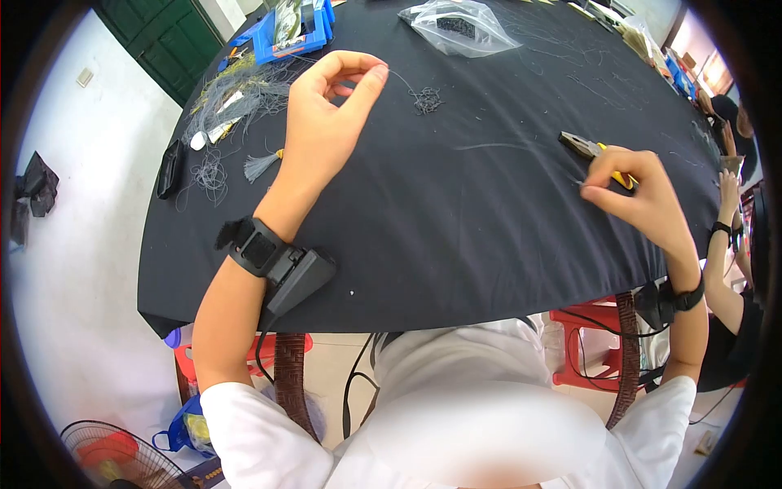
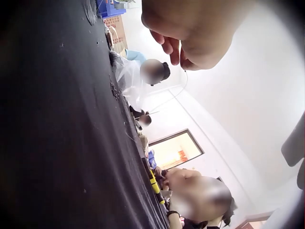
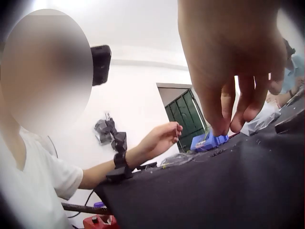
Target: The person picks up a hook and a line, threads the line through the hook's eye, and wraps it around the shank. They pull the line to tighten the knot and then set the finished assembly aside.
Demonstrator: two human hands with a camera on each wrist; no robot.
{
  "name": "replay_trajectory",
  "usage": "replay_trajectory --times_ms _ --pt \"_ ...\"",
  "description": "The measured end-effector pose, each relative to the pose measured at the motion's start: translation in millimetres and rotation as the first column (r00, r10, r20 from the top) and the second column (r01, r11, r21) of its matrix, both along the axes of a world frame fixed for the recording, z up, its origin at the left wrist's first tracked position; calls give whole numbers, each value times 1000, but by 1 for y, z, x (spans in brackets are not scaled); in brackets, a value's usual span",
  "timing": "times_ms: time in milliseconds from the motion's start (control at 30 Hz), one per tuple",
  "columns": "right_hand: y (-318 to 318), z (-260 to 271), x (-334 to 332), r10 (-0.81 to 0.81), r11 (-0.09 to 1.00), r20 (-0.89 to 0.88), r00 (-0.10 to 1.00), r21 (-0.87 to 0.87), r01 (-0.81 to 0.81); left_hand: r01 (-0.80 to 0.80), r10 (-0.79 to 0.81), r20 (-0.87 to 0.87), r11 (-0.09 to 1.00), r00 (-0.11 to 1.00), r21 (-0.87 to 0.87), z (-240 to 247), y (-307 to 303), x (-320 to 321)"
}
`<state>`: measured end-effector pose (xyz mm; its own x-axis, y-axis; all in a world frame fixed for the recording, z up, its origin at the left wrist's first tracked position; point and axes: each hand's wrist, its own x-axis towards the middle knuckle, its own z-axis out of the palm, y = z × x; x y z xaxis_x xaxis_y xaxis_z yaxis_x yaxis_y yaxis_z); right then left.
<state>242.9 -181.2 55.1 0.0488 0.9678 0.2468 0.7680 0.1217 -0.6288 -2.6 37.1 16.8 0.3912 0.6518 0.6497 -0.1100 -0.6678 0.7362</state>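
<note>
My left hand [image 1: 326, 118], raised over the far left part of the table, pinches a thin grey strand between thumb and forefinger. The strand [image 2: 185, 82] curves down from the fingertips in the left wrist view. A small dark tangle of strands [image 1: 426, 99] lies just right of that hand. My right hand [image 1: 643, 196] is at the right side, thumb and forefinger together on a small, blurred greyish strand end [image 1: 579, 182]. Beneath and behind it lie pliers [image 1: 580, 145] with yellow-and-black handles, partly hidden by the hand. Another fine strand [image 1: 493, 147] crosses the cloth between the hands.
The black-clothed table [image 1: 407, 261] carries a heap of loose strands [image 1: 244, 98], a tassel-like bundle [image 1: 261, 166], a blue bin [image 1: 293, 41] and a clear plastic bag [image 1: 460, 28]. A dark case [image 1: 169, 169] lies at the left edge. Other people sit along the right.
</note>
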Motion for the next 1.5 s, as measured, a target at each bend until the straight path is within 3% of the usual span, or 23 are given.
replay_trajectory --times_ms 100,233,333,433,533,600,667,733,867,967,1067,1167,1300,1500 --pt "27 -4 -9 76 994 134 988 -88 -64 55 -55 -17 998 998 2 4 -10 1" --pt "58 -8 -18 80 969 115 990 -244 -50 83 -83 -58 997 995 -11 8 -17 0" --pt "75 -25 -18 11 982 546 838 154 -113 94 -93 -104 995 990 8 9 -20 1" --pt "82 -12 -29 47 985 598 800 107 -138 127 -114 -152 989 982 80 9 -21 1" --pt "89 -9 -36 63 974 497 866 159 -162 145 -113 -211 979 971 142 11 -24 0" --pt "93 -9 -43 156 982 29 987 100 -158 135 -106 -172 976 979 171 10 -25 3" --pt "94 -9 -52 208 977 -374 904 36 -210 153 -118 -171 967 978 205 11 -25 3" --pt "85 -6 -64 225 952 -658 718 -8 -306 182 -139 -192 957 971 228 13 -26 2" --pt "82 -14 -66 206 952 -739 642 1 -305 226 -171 -235 946 957 232 15 -33 0" --pt "83 -10 -63 206 930 -750 629 -49 -364 244 -191 -222 939 956 243 13 -32 2" --pt "82 -11 -68 186 949 -749 636 -30 -312 250 -195 -223 935 955 252 11 -31 2" --pt "86 -20 -69 245 968 -568 786 91 -235 241 -175 -250 933 952 268 13 -33 1" --pt "90 -26 -66 293 953 -524 800 223 -204 148 -136 -99 981 986 129 14 -36 5" --pt "86 -21 -66 202 970 -466 861 219 -109 169 -149 -153 978 977 124 11 -34 5"
